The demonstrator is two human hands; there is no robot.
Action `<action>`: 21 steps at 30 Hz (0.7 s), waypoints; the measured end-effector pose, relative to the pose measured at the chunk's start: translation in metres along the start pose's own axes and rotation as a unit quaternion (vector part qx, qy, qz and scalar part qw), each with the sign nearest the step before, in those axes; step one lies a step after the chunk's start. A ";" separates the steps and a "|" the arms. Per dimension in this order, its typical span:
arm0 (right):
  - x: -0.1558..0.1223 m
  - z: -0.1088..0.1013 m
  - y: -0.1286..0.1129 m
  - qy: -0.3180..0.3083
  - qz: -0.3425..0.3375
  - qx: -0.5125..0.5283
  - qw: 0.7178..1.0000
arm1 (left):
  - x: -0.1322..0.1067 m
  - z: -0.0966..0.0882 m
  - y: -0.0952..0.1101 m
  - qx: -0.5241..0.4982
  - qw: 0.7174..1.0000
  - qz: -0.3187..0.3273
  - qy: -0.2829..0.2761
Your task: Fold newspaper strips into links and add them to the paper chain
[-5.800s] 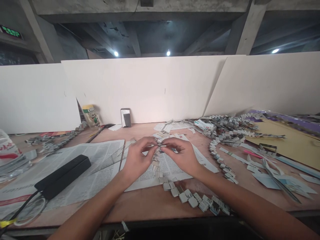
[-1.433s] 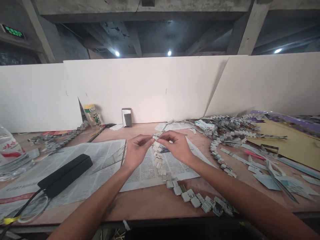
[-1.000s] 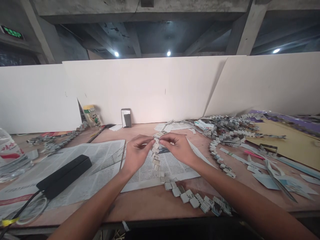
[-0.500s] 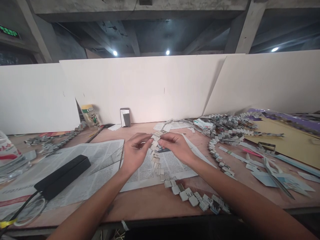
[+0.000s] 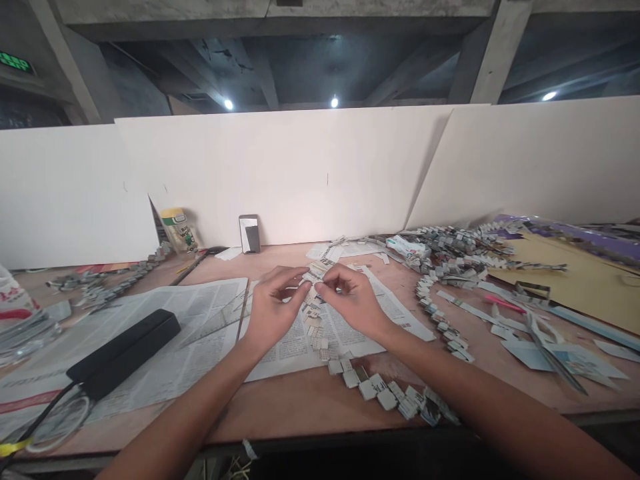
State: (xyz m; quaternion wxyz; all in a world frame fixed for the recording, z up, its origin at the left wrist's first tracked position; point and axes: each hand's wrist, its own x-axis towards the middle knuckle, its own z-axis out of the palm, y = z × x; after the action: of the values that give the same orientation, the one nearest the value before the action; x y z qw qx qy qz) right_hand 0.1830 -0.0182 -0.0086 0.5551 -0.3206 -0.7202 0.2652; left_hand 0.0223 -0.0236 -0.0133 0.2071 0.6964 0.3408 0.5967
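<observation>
A zigzag chain of folded newspaper runs from the table's front edge up to both hands. My left hand pinches its upper end from the left, thumb and fingertips closed on the paper. From the right, my right hand grips the same end, its thumb close to the left thumb. The exact fold between the fingertips is too small to make out. Beneath the hands lies a sheet of newspaper. A clear ruler rests on the newspaper left of my left hand.
A black power strip lies at left. A phone leans on the white board, near a yellow-capped bottle. Piled paper chains, scissors and a pink pen lie at right.
My right hand has shifted slightly left, and its thumb now sits closer to the left thumb on the chain. The chain's lower part lies as before.
</observation>
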 end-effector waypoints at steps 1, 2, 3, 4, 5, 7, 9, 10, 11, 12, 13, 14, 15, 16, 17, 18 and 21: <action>-0.001 0.001 0.000 0.004 -0.016 -0.006 1.000 | 0.000 0.000 -0.001 -0.004 1.000 0.000 -0.001; -0.001 0.001 -0.001 0.007 -0.032 -0.012 0.999 | 0.000 0.000 -0.002 -0.008 1.000 -0.002 0.000; -0.002 0.001 0.000 0.010 -0.045 -0.017 0.999 | 0.000 0.001 -0.003 -0.013 1.000 -0.010 0.003; -0.002 0.001 0.000 0.010 -0.056 -0.020 0.998 | 0.000 0.001 -0.003 -0.020 1.000 -0.023 0.007; -0.001 0.001 0.001 0.008 -0.064 -0.021 0.998 | 0.000 0.001 -0.003 -0.032 0.999 -0.038 0.010; 0.000 0.000 0.002 0.005 -0.061 -0.011 0.998 | 0.001 0.000 -0.002 -0.067 0.995 -0.073 0.009; 0.002 -0.001 0.004 -0.005 -0.033 0.017 0.999 | 0.002 -0.001 0.000 -0.097 0.990 -0.103 0.002; 0.003 -0.002 0.005 -0.010 -0.011 0.034 0.999 | 0.003 -0.002 0.001 -0.104 0.988 -0.115 -0.002; 0.004 -0.003 0.006 -0.016 0.011 0.053 0.998 | 0.004 -0.003 0.001 -0.105 0.987 -0.125 -0.004; 0.005 -0.004 0.006 -0.023 0.033 0.071 0.997 | 0.005 -0.004 0.002 -0.106 0.985 -0.134 -0.004; 0.006 -0.005 0.007 -0.029 0.050 0.090 0.994 | 0.006 -0.004 0.002 -0.107 0.984 -0.139 -0.005; 0.007 -0.005 0.007 -0.035 0.064 0.107 0.992 | 0.007 -0.005 0.002 -0.112 0.983 -0.142 -0.008; 0.007 -0.006 0.007 -0.039 0.075 0.122 0.989 | 0.007 -0.006 0.002 -0.118 0.983 -0.142 -0.013; 0.007 -0.006 0.007 -0.042 0.082 0.134 0.987 | 0.008 -0.006 0.002 -0.126 0.982 -0.141 -0.018; 0.007 -0.006 0.007 -0.042 0.086 0.142 0.985 | 0.008 -0.007 0.002 -0.134 0.981 -0.138 -0.022; 0.007 -0.006 0.008 -0.041 0.090 0.147 0.984 | 0.009 -0.007 0.002 -0.141 0.980 -0.135 -0.027; 0.005 -0.006 0.007 -0.049 0.106 0.165 0.979 | 0.009 -0.008 0.002 -0.147 0.980 -0.128 -0.028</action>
State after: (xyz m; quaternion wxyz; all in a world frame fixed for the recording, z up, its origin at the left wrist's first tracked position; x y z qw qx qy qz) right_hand 0.1889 -0.0094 -0.0094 0.5331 -0.2854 -0.6550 0.4532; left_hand 0.0155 -0.0195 -0.0036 0.3912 0.6258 0.3295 0.5889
